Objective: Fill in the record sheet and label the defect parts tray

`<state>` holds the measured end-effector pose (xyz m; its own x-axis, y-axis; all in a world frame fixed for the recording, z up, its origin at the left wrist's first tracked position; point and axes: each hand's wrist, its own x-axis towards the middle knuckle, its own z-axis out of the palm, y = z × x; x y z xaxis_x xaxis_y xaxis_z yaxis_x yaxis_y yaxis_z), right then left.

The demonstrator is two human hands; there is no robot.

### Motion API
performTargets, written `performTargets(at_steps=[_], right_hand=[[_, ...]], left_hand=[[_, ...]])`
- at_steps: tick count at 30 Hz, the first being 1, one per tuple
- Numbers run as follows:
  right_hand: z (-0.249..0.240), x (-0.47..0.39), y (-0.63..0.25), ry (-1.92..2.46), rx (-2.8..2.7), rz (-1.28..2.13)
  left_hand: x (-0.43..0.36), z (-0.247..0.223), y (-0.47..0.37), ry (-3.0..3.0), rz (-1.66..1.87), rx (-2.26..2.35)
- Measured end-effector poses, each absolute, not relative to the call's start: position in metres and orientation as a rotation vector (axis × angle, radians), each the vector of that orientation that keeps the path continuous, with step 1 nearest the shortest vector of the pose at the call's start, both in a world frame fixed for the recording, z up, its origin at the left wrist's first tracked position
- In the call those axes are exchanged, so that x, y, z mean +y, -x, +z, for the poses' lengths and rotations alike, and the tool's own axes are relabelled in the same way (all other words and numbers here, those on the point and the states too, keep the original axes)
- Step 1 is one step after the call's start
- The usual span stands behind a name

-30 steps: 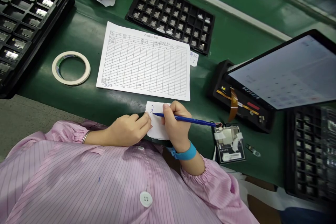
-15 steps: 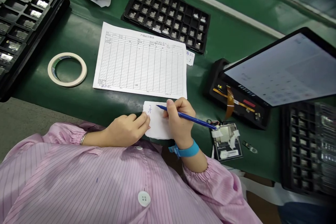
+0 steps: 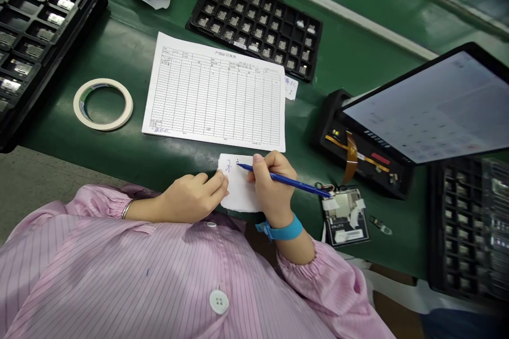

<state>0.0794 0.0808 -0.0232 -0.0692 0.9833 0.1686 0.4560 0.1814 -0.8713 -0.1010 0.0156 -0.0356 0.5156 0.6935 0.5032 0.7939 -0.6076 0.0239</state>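
Observation:
A small white paper slip (image 3: 238, 190) lies at the front edge of the green table, with a few blue pen strokes near its top. My right hand (image 3: 274, 185) is closed around a blue pen (image 3: 296, 184), its tip on the slip beside the strokes. The left edge of the slip is pinched by my left hand (image 3: 196, 196), the fingers bent together and the thumb mostly hidden. Just beyond the slip lies a printed form sheet (image 3: 217, 100) with a ruled grid and some handwriting at its lower left corner.
A tape roll (image 3: 128, 106) lies left of the form. Black trays of small metal parts stand at the back (image 3: 254, 26), left (image 3: 51, 53) and right (image 3: 441, 222). A screen (image 3: 433, 106) on a black stand and a wired circuit board (image 3: 345, 214) are on the right.
The pen has added small strokes to the right of the first mark on the slip. My left hand stays on the slip's edge. The whole view has shifted slightly.

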Motion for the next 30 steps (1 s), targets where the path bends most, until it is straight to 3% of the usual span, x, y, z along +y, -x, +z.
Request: performTargets(at_steps=[22, 30], right_hand=[[-0.0242, 0.0795, -0.0818, 1.401, -1.664, 0.836], [-0.0262, 0.0774, -0.0813, 1.428, -1.07, 0.891]], left_hand=[[0.0154, -0.0361, 0.1011, 2.551, -0.687, -1.26], [0.0132, -0.035, 0.0992, 2.605, -0.739, -1.232]])
